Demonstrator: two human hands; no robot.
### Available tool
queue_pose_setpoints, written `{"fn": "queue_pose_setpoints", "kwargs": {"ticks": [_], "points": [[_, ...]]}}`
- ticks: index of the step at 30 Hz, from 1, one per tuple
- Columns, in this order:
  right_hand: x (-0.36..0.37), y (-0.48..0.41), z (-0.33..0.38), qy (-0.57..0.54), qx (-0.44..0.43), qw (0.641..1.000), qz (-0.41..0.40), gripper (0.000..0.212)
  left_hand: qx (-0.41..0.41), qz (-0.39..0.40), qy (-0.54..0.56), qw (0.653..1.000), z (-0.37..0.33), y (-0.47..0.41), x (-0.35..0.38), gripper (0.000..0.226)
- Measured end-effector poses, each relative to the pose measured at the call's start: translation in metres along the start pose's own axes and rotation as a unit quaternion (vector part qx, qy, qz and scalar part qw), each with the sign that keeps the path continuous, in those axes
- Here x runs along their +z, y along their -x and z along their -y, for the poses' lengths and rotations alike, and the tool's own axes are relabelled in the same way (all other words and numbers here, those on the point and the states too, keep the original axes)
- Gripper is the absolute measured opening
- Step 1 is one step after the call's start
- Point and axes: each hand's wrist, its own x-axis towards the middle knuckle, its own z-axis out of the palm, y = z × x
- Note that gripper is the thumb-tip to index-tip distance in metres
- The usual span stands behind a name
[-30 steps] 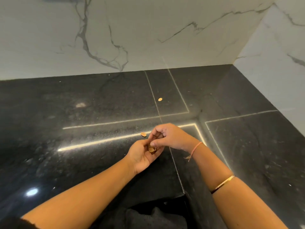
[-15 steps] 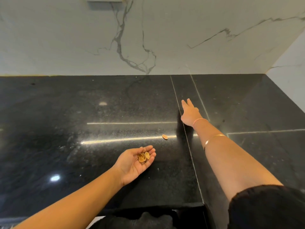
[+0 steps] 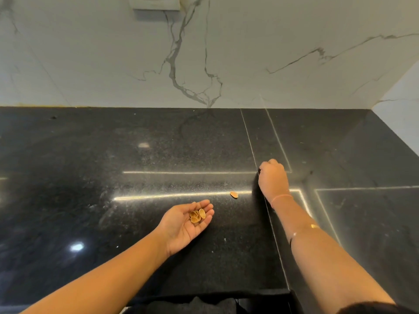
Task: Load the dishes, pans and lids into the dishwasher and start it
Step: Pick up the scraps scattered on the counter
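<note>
No dishes, pans, lids or dishwasher are in view. My left hand [image 3: 181, 227] lies palm up just above the black granite counter [image 3: 108, 155], with several tan nut shells [image 3: 196, 215] in its relaxed fingers. One more shell [image 3: 234, 194] lies loose on the counter between my hands. My right hand [image 3: 272, 177] reaches farther back along the slab seam. Its fingers are curled down to the counter where a shell lay, and that shell is hidden under them.
A white marble backsplash [image 3: 226, 64] rises behind the counter, with a switch plate [image 3: 156, 3] at the top. A side wall [image 3: 403, 105] closes the right end. The counter's front edge [image 3: 204, 295] runs along the bottom, with dark cloth below it.
My right hand left my left palm, reached back to the far shell with fingers straight, and has now curled over it. My left hand opened flat with its shells.
</note>
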Motion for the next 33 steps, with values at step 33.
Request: {"fn": "queue_pose_setpoints", "kwargs": {"ticks": [33], "points": [[-0.024,0.110,0.073,-0.395,-0.028,0.914,0.090,0.007,-0.042,0.064,-0.019,0.997,0.007,-0.037,0.027,0.034]]}}
